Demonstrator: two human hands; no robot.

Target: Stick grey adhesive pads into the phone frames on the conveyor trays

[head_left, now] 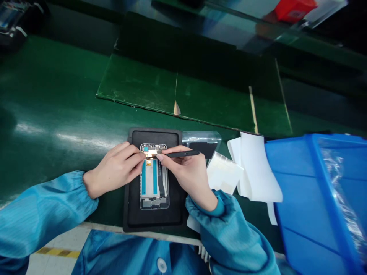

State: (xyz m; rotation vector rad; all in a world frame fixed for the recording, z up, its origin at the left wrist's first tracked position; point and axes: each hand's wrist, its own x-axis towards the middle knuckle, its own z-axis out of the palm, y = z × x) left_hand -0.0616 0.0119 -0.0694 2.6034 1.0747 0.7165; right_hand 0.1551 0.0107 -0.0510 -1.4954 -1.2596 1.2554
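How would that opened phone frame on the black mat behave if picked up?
The phone frame probably feels light and fairly stiff, judging by its thin rim. The dark ribbon cable looks delicate and likely bends easily. Being flat, the frame seems unlikely to roll off the black mat.

A green workbench carries a black mat, blue bin.

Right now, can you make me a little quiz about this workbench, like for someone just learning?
1. Which hand holds the slim black tool?
2. True or false: the open phone frame lies on a black mat.
3. What colour is the plastic bin at the right?

Key: 1. The right hand. 2. True. 3. Blue.
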